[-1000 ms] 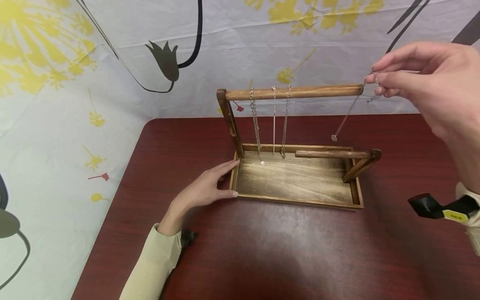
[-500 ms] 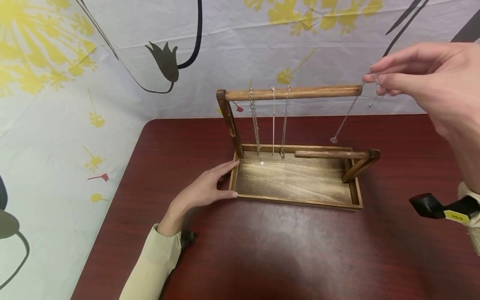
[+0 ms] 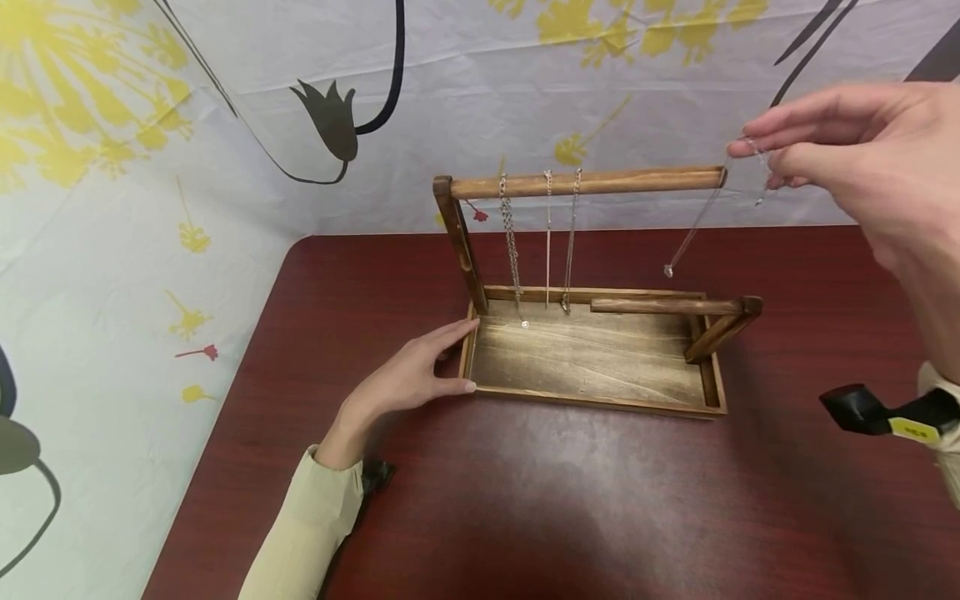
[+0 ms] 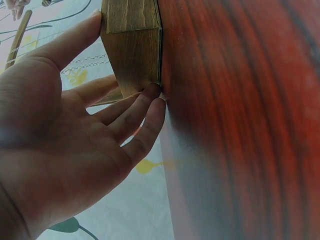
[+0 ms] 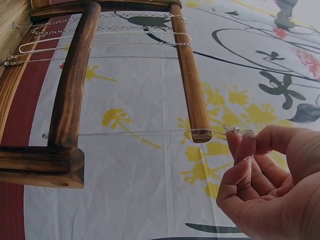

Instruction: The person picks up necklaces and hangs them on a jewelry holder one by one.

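Note:
My right hand pinches the end of a thin silver necklace between thumb and fingertips. Its chain runs past the free tip of the stand's upper bar, close against the wood. A small pendant hangs from it behind the lower bar. The brown wooden necklace stand has a shallow tray as its base. At the tray's left end rests my left hand, fingers extended; its thumb touches the front corner and other fingertips touch the end wall.
Several silver chains hang on the upper bar's left half. Left and right posts carry the two bars. Beneath lies a dark red table; a flower-printed white cloth stands behind and to the left.
My right hand's fingers have shifted slightly on the chain. The pendant swings and sits a little higher, and the short loose chain end by the fingers has moved. My left hand stays put.

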### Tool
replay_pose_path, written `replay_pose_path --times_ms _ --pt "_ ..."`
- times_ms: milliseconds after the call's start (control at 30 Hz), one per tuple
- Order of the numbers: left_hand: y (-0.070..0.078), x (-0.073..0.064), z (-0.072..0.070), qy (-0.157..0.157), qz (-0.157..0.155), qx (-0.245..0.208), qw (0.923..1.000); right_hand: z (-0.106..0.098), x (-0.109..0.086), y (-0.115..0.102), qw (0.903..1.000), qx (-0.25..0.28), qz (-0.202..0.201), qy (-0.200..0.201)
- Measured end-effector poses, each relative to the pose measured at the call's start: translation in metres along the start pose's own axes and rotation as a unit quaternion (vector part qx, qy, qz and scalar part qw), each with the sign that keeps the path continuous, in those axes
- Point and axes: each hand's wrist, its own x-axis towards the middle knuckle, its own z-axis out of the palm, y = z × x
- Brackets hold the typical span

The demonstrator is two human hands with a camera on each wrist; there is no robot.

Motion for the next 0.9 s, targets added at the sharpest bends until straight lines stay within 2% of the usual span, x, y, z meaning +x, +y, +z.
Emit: replay_pose_path --times_ms 333,600,900 --pt "0.002 0.001 -0.002 0.001 0.001 0.003 1.0000 0.000 0.002 0.001 0.9998 -0.016 0.010 -0.011" --pt "0.002 0.000 -0.001 0.001 -0.003 0.001 1.0000 0.007 -0.001 -0.005 0.9971 -0.043 0.061 -0.016" --pt "0.001 -0.001 0.000 0.001 -0.001 -0.001 1.0000 0.015 0.004 -0.014 0.9963 -0.041 0.066 -0.038"
